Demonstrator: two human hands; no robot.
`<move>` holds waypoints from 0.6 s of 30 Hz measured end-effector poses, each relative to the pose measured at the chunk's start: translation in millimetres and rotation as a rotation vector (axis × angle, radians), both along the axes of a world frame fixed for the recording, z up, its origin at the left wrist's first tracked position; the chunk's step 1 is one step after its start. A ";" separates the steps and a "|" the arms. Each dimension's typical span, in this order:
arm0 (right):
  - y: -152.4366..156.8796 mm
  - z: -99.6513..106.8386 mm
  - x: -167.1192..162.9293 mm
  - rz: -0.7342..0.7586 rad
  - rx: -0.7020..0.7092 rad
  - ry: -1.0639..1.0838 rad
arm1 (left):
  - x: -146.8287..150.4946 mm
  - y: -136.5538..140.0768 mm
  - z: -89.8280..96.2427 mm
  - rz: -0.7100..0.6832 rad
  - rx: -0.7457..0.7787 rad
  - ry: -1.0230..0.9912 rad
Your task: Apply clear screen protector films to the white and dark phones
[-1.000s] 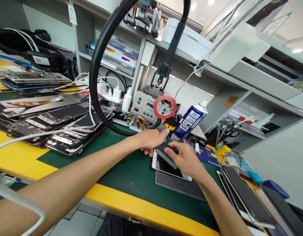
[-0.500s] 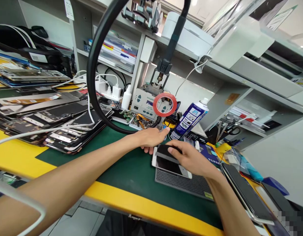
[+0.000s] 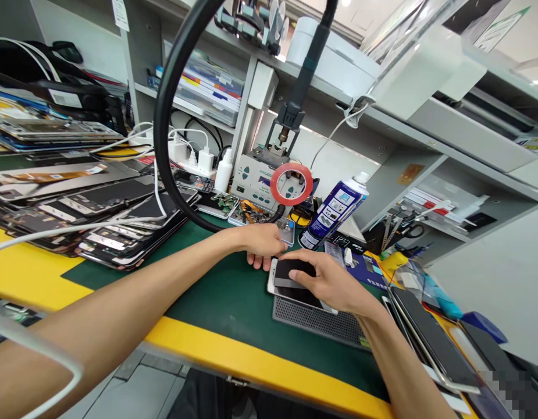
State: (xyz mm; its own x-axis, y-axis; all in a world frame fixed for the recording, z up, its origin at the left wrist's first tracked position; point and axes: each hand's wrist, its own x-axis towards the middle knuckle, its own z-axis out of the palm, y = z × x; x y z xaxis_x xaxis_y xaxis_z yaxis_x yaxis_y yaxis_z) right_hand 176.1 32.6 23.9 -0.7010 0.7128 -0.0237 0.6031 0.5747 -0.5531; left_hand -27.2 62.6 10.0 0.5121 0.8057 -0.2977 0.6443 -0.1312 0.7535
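A white-framed smartphone (image 3: 304, 293) lies screen up and slightly askew on a grey perforated pad (image 3: 314, 321). Its dark screen carries a lighter grey band. From the right my right hand (image 3: 332, 278) grips the phone, its thumb over the screen and its forefinger reaching the far left corner. My left hand (image 3: 260, 243) is closed beside that corner, fingers curled under; what it pinches, if anything, is hidden. Just beyond my left hand lies a small clear-topped case (image 3: 287, 231).
A blue spray can (image 3: 334, 210) leans behind my right hand. Roll of red tape (image 3: 291, 183) hangs before a grey machine (image 3: 256, 180). A black hose (image 3: 164, 116) arches at left. Stacked phone parts (image 3: 133, 233) fill the left; more phones (image 3: 434, 337) lie right.
My left hand has drawn slightly left and its outstretched thumb has curled in. My right hand's forefinger has shifted toward the phone's corner. The phone has barely moved.
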 end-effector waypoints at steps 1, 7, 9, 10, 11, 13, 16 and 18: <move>-2.0 1.0 -0.3 0.001 -0.011 -0.002 | 0.3 -0.1 -0.2 -0.002 0.004 -0.002; -9.1 6.5 1.4 0.007 -0.060 -0.012 | 0.2 -1.4 0.9 -0.010 0.011 0.019; -6.8 5.0 4.1 -0.012 -0.048 0.015 | -0.5 -1.3 1.2 -0.016 0.002 0.013; -4.9 3.4 5.5 -0.035 -0.035 0.035 | -0.9 -1.1 1.2 -0.020 -0.001 0.007; -2.7 1.4 6.7 -0.063 -0.018 0.054 | -1.3 -0.8 1.0 -0.023 -0.004 0.002; 1.4 -2.9 8.3 -0.109 0.018 0.077 | -1.9 -0.1 0.5 -0.028 -0.008 -0.002; 4.4 -7.1 8.2 -0.107 0.049 0.083 | -2.5 0.6 -0.1 -0.030 -0.016 0.000; 4.1 -7.3 7.4 -0.089 0.032 0.076 | -3.0 0.7 -0.3 -0.034 -0.020 -0.004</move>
State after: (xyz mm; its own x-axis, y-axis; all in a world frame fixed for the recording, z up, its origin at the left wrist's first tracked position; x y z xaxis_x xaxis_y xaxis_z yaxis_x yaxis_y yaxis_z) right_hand 183.5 36.7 16.6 -0.6335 0.7721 0.0508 0.6099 0.5387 -0.5812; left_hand -30.2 63.3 9.7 0.5401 0.7817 -0.3118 0.6369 -0.1375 0.7586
